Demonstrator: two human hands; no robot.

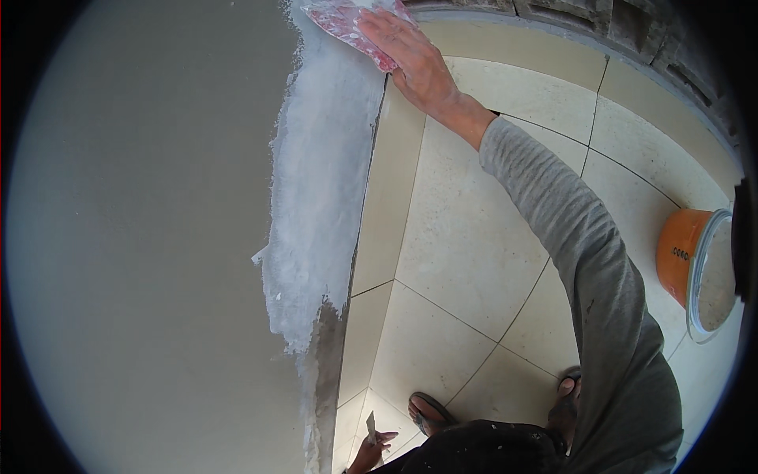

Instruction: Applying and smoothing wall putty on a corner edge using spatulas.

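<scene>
At the top, my right hand (410, 59) presses a flat red piece, looking like a plastic spreader (347, 28) smeared with white, against the lower wall. Its fingers lie along the back of the spreader, and white paste coats them. Beneath it runs a wide band of wet white filler (328, 182) on the grey wall (158, 237), ragged along its left side. At the bottom, close to my body, my left hand (369, 454) is closed around a thin flat scraper (371, 426) whose blade points up. Part of that hand is cut off by the lower edge.
Cream skirting tiles (387, 197) border the wall and meet a tiled floor (466, 229). An orange bucket (681, 257) with pale contents stands at the right. My sandalled feet (430, 411) are on the tiles. Grey patterned blocks (632, 28) line the far side.
</scene>
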